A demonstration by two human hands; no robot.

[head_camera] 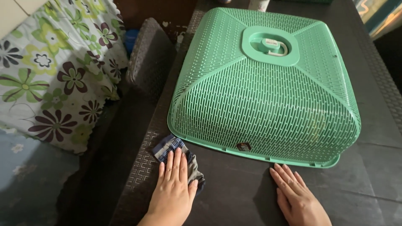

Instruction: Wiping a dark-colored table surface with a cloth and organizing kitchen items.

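We press our flat, open left hand [173, 184] on the striped cloth [178, 155] by the green cover's [264, 96] near corner, rest our empty right hand [295, 194] flat on the dark table [234, 192], and should wipe slowly, keeping the cloth down.
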